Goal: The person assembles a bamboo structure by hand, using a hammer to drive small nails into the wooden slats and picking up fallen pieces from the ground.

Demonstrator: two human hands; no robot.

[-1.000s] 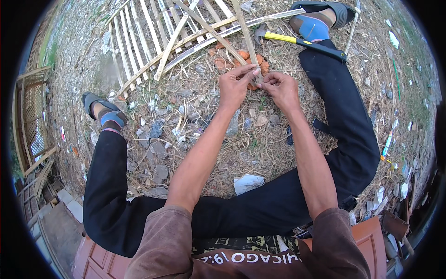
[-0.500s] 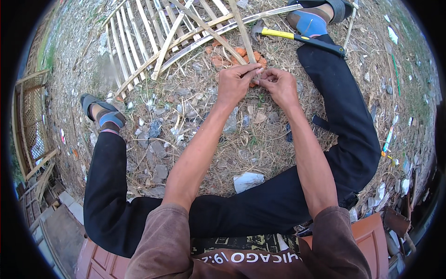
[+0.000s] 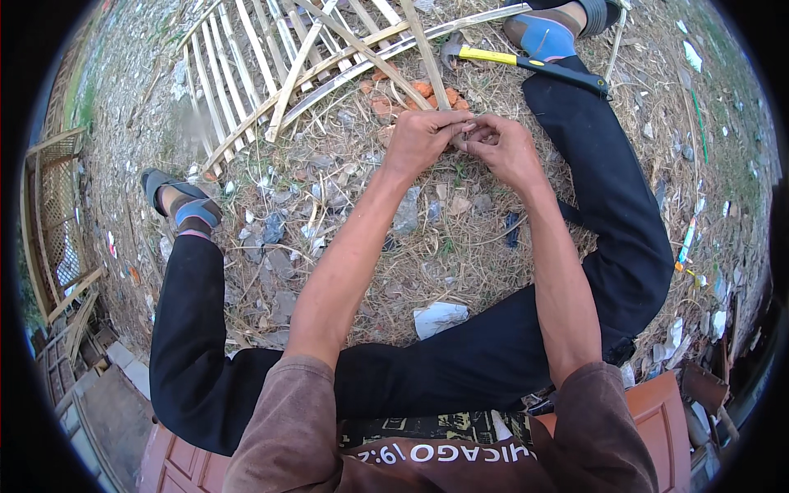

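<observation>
Left hand [image 3: 423, 140] and right hand [image 3: 505, 148] stay pressed together on lower end of pale split-bamboo strip [image 3: 427, 57], as second ago; fingers pinch narrow, held item hidden. Yellow-handled hammer [image 3: 526, 64] untouched beyond.

Both forearms stretched forward from the near edge, converging far out in front of the body. Left hand [image 3: 421, 140] curled knuckles-up, fingers bent and pinched toward the right. Right hand [image 3: 503, 148] just beside it, fingertips meeting those of the left, thumb side turned inward. Wrists nearly straight, elbows slightly bent, sleeves ending at the upper arms. Legs spread wide to left and right, feet far out.
</observation>
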